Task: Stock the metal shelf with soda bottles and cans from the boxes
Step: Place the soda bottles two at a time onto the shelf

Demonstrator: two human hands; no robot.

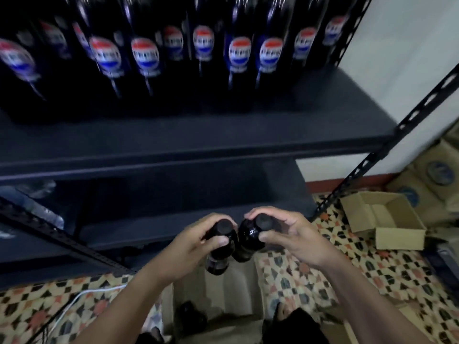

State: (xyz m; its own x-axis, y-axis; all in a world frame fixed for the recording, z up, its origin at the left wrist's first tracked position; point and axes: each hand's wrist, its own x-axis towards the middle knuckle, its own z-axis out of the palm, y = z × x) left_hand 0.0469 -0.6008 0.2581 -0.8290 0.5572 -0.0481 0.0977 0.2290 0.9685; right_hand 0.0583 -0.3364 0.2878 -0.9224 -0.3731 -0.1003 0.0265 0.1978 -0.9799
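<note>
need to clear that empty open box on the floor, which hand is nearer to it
Right. The right hand, holding a bottle, is on the side of the empty box. The left hand, holding another bottle, is farther away.

Black bottles [238, 70], red-white-blue labels; mosaic-patterned floor [347, 264].

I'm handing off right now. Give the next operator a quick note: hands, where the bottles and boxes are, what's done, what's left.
Left hand grips a small dark bottle near its cap; right hand grips a second bottle the same way. The two bottles touch, held above the open box on the floor.
Done: the upper shelf holds rows of large Pepsi bottles at the back; its front strip is bare.
Left: set both held bottles on the shelf. A dark shape in the box may be more stock; too blurred to tell. Another open box sits to the right.
</note>
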